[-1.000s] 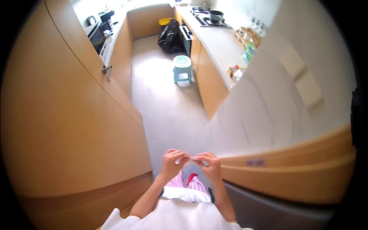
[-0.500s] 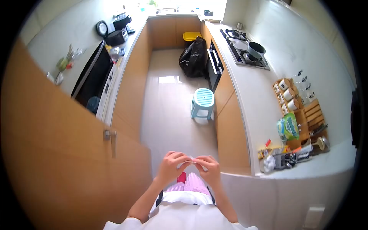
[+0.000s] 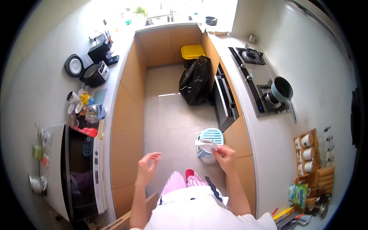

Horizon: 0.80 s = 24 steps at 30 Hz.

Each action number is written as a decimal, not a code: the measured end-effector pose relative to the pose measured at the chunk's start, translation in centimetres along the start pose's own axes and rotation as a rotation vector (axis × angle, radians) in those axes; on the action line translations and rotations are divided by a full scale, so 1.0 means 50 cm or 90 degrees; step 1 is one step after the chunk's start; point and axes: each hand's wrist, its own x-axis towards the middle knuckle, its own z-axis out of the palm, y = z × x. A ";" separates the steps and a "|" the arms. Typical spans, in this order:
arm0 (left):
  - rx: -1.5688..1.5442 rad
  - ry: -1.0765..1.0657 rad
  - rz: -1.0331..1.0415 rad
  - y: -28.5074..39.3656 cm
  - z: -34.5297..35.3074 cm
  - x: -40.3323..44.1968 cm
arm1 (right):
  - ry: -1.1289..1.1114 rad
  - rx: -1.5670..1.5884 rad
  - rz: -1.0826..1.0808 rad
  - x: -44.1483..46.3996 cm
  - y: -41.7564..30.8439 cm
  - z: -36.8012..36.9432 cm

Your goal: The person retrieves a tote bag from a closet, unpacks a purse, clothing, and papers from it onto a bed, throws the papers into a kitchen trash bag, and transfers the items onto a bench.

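Observation:
My right hand (image 3: pixel 225 156) pinches a small, thin white sheet (image 3: pixel 207 145) by its right end; I cannot make out whether it is paper, cloth or plastic. Seen from above, the sheet overlaps the front of a light blue plastic stool (image 3: pixel 213 135), though contact is not visible. My left hand (image 3: pixel 147 168) hangs apart on the other side, above the floor. Its fingers are loosely bent and apart from the thumb, with nothing in them.
A black garbage bag (image 3: pixel 196 82) stands on the floor before a yellow-lidded bin (image 3: pixel 193 51). Along the right counter are a gas stove (image 3: pixel 255 82) with a saucepan (image 3: pixel 281 89) and a spice rack (image 3: pixel 306 151). At left sit a microwave (image 3: pixel 82 172) and an open rice cooker (image 3: pixel 94 75).
My hands, earlier together at the small white sheet, have separated. The right now holds it alone, further forward and right; the left has moved left. The view has advanced into the kitchen.

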 end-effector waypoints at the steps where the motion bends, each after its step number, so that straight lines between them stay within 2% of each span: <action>1: -0.001 0.018 -0.026 -0.020 -0.020 0.066 | 0.008 0.035 -0.042 0.093 0.003 0.012; 2: 0.000 0.036 -0.049 -0.043 -0.032 0.135 | 0.009 0.043 -0.059 0.171 0.018 0.023; 6: 0.055 0.029 -0.071 -0.128 -0.051 0.447 | 0.035 0.058 0.025 0.459 0.075 0.083; 9: 0.046 -0.032 -0.039 -0.184 -0.030 0.705 | 0.108 -0.011 0.050 0.607 0.079 0.103; 11: 0.093 -0.095 0.000 -0.205 0.007 0.890 | 0.144 0.070 0.103 0.690 0.122 0.112; 12: 0.079 -0.122 0.031 -0.212 0.037 0.975 | 0.160 0.103 0.142 0.717 0.139 0.115; 14: 0.089 -0.184 0.075 -0.202 0.092 1.155 | 0.180 0.009 0.162 0.777 0.175 0.109; 15: 0.099 -0.210 0.114 -0.208 0.128 1.237 | 0.193 0.106 0.204 0.810 0.177 0.109; 17: 0.131 -0.243 0.136 -0.212 0.203 1.394 | 0.235 0.103 0.248 0.885 0.202 0.108; 23: 0.220 -0.332 0.217 -0.276 0.470 1.764 | 0.285 0.103 0.328 1.115 0.335 0.127; 24: 0.253 -0.365 0.234 -0.280 0.517 1.816 | 0.254 0.031 0.357 1.156 0.339 0.128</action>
